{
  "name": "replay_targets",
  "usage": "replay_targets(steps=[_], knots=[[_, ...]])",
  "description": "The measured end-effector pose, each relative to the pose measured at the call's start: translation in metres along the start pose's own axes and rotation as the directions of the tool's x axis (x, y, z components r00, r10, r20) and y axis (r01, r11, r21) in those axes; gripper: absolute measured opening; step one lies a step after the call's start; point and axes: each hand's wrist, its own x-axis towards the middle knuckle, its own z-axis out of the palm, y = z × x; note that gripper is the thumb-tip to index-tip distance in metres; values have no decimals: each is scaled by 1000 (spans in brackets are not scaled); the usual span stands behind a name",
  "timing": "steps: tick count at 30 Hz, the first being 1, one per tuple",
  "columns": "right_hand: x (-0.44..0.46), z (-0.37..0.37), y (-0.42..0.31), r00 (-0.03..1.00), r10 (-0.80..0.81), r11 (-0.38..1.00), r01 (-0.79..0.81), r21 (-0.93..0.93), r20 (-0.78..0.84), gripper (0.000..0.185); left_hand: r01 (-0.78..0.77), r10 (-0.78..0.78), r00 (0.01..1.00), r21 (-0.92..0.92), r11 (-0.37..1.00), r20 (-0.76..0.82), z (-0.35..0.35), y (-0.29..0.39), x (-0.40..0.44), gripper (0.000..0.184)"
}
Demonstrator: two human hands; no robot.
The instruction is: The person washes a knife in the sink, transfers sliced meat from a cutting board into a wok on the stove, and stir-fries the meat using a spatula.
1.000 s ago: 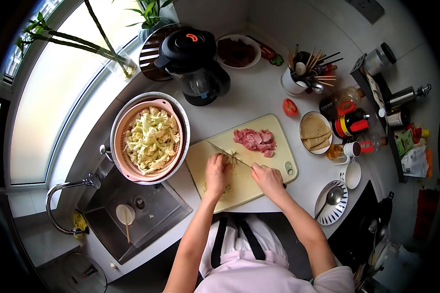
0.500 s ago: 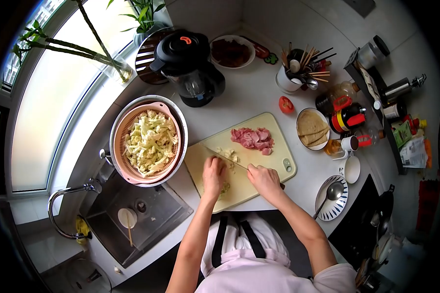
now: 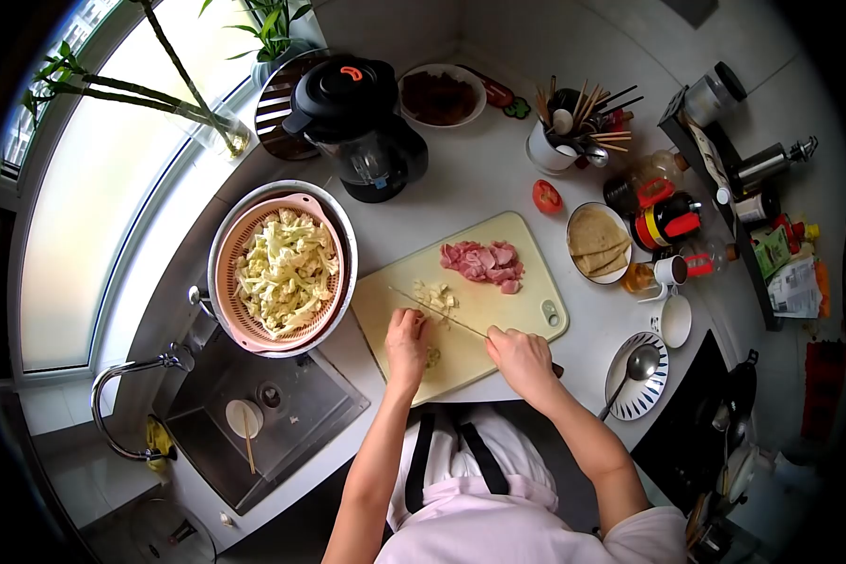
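A pale cutting board (image 3: 522, 226) lies at an angle on the counter. My right hand (image 3: 521, 361) is closed on a knife (image 3: 453, 320), whose thin blade points up and left across the board. My left hand (image 3: 408, 338) is beside the blade's far end, fingers bent and close together; whatever they hold is hidden. Chopped pale pieces (image 3: 438, 296) lie just beyond the blade, and a few greenish bits (image 3: 432, 357) are right of my left hand. Sliced pink meat (image 3: 484, 263) rests at the board's upper part.
Left are a colander of cauliflower (image 3: 289, 268) and a sink (image 3: 310, 423). Behind stand a black-lidded jug (image 3: 362, 132) and a plate of dark food (image 3: 439, 96). Rightward are a cut tomato (image 3: 546, 196), a plate of flatbreads (image 3: 598, 242), bottles (image 3: 667, 221) and a plate with a ladle (image 3: 637, 376).
The knife and my right hand have shifted slightly down and away from the chopped pieces, which now show more fully. My left hand has moved a little down and left.
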Motion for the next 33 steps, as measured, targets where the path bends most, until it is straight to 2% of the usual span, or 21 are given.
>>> replay_targets(steps=[3, 4, 6, 9, 13, 15, 16, 19, 22, 24, 27, 31, 33], knots=[[-5, 26, 10, 1000, 21, 1000, -21, -20, 20, 15, -89, 91, 995, 64, 994, -30, 7, 4, 1, 16], [1, 37, 12, 1000, -7, 1000, 7, 14, -20, 15, -104, 107, 994, 85, 991, -30, 8, 4, 2, 18], [17, 53, 9, 993, -57, 994, 65, 84, -102, 14, -81, 81, 997, 88, 993, -5, 9, 2, 2, 18], [28, 45, 5, 991, -80, 992, 91, 93, -107, 14, -49, 49, 999, 54, 997, -1, 4, 3, 0, 15], [1, 9, -2, 1000, -22, 1000, 22, 0, -18, 15, -32, 33, 999, 39, 999, -15, 0, -3, -2, 10], [-7, 11, 0, 998, 24, 998, -21, -53, 64, 16, -113, 114, 993, 40, 993, -22, 2, 1, -2, 10], [-4, 22, 2, 1000, 5, 1000, -4, -26, 21, 16, -153, 154, 988, 41, 987, -25, 3, 3, -1, 11], [11, 56, 8, 997, -39, 998, 43, 53, -69, 17, -132, 129, 991, 91, 987, 43, 4, 1, 0, 13], [25, 41, 5, 993, -56, 993, 66, 102, -103, 17, -155, 156, 985, 21, 988, -70, -2, -8, 0, 14], [13, 15, 9, 993, -60, 992, 70, 102, -101, 17, -111, 116, 990, 53, 992, -84, -16, -17, -3, 15], [-14, -6, 19, 999, -47, 999, 47, 23, -13, 17, -61, 68, 990, 60, 996, -124, -33, -32, -3, 16], [-34, 7, 40, 998, -68, 997, 67, 41, 18, 16, -7, 21, 983, 76, 997, -183, -49, -26, -1, 17], [-22, 16, 46, 997, -75, 996, 77, 43, -33, 15, -27, 41, 980, 77, 997, -196, -47, -20, -1, 18]])
